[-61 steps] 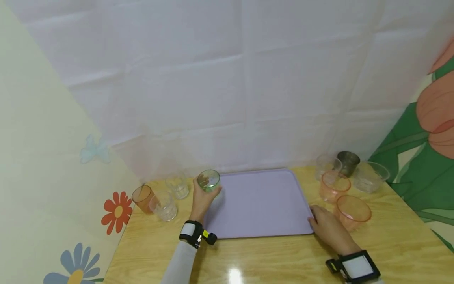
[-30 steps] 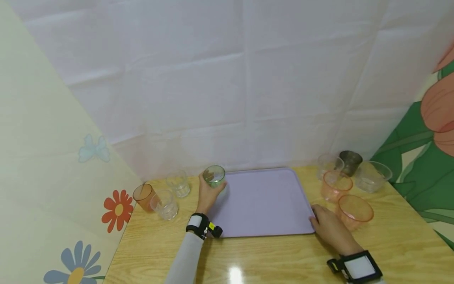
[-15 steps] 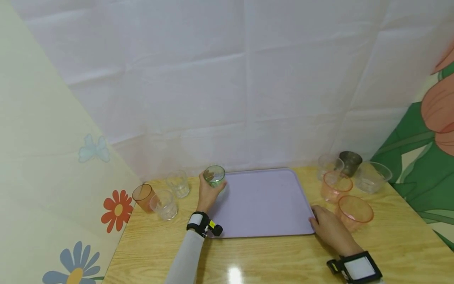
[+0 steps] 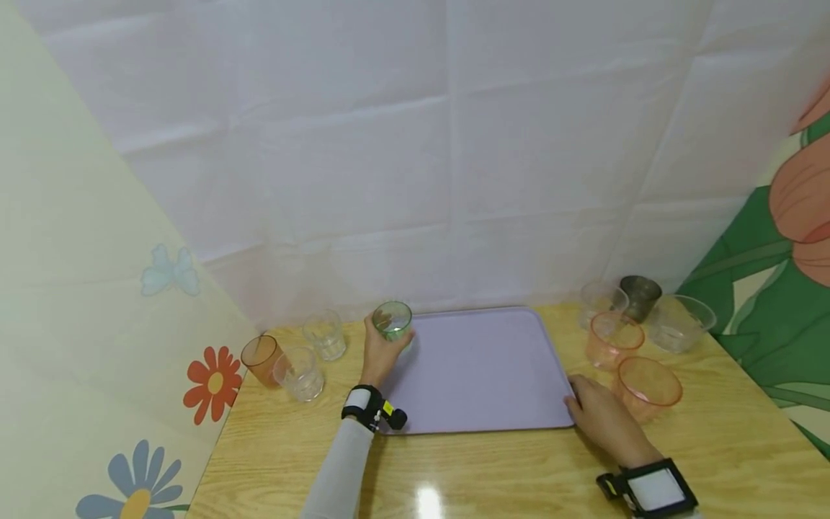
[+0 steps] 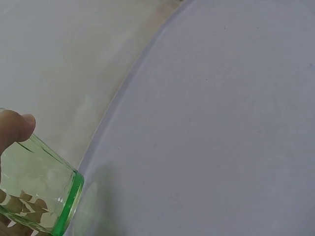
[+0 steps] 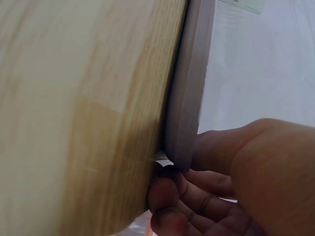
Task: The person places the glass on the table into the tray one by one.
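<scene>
My left hand (image 4: 381,357) grips a green-tinted clear glass (image 4: 392,322) round its side at the far left corner of the lilac tray (image 4: 483,375). In the left wrist view, the thumb is on the wall of the glass, and its thick green base (image 5: 71,201) overlaps the tray's edge. At the tray's near right corner, my right hand (image 4: 603,414) pinches the rim. Seen from the right wrist, the thumb lies on top of the tray rim (image 6: 189,93) and curled fingers (image 6: 170,196) reach beneath it.
Left of the tray stand an amber glass (image 4: 262,364) and two clear glasses (image 4: 303,378). Right of it are two orange bowls (image 4: 648,389), a clear cup (image 4: 599,306), a dark grey cup (image 4: 640,299) and a clear bowl (image 4: 677,328). A white sheet (image 4: 363,180) hangs behind the table.
My left hand has shifted slightly right and away with the green glass since two seconds ago, then stayed still. The right hand keeps its place on the tray rim.
</scene>
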A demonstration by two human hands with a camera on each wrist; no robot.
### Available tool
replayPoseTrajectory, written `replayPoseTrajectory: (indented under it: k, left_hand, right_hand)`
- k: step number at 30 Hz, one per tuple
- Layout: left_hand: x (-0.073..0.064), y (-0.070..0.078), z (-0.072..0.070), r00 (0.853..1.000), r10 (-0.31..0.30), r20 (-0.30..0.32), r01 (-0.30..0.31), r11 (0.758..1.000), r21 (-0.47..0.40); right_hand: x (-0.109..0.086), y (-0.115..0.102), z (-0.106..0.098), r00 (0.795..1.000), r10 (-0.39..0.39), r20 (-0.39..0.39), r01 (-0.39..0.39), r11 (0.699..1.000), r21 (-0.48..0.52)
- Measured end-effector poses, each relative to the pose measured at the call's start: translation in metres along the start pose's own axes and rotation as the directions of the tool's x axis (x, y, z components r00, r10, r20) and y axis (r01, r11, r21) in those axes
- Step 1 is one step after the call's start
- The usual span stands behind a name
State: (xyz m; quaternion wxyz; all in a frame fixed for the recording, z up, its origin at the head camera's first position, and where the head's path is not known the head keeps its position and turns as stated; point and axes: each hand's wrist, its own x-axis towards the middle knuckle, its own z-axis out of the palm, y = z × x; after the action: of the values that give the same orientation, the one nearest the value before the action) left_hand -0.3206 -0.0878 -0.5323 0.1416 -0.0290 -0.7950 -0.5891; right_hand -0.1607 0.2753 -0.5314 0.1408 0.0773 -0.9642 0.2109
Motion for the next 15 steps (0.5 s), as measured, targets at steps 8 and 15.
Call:
replayPoseTrajectory:
  k: [8, 15]
  left_hand:
    - [0.0000, 0.0002, 0.0008, 1.000, -0.029, 0.007, 0.029, 0.999, 0.015]
    - [-0.0005, -0.0032, 0.0027, 0.999, -0.037, -0.001, 0.037, 0.999, 0.013]
  right_hand:
    - [-0.0004, -0.0003, 0.0002, 1.000, 0.000, -0.005, 0.000, 1.000, 0.000]
    - [-0.0006, -0.0010, 0.0000, 1.000, 0.008, 0.002, -0.008, 1.000, 0.003]
